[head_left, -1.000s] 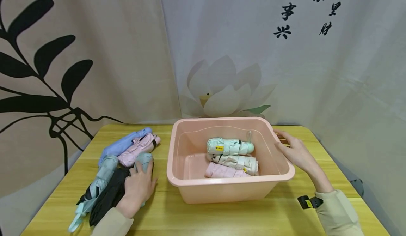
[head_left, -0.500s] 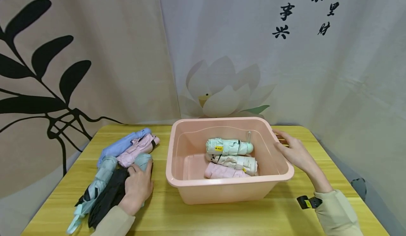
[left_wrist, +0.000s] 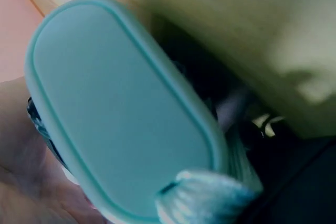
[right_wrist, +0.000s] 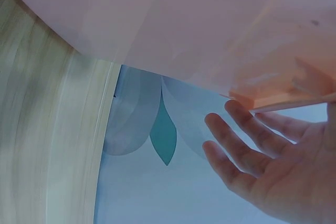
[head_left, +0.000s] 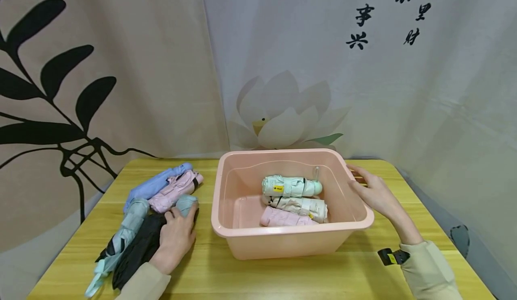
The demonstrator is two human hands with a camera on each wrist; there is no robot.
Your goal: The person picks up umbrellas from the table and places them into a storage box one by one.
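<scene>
A pale curtain printed with dark leaves hangs behind a yellow wooden table. We look down on the person's two hands. The left hand grips a teal folded umbrella, its fingers bent over one side and its thumb along the other. One end of this umbrella pokes out beyond the knuckles; in the left wrist view, its flat oval cap faces us. Its long axis runs roughly away from the person, beneath the palm, though we cannot see its middle. Just to its left lies a black umbrella.

To the right of the left hand, across a strip of bare wood, stands a pink bin. Inside, we see three folded umbrellas lying side by side, roughly left to right, so the gripped one points nearly crosswise to them. The right hand rests at the bin's right rim, fingers loosely extended, farther from the teal umbrella.
</scene>
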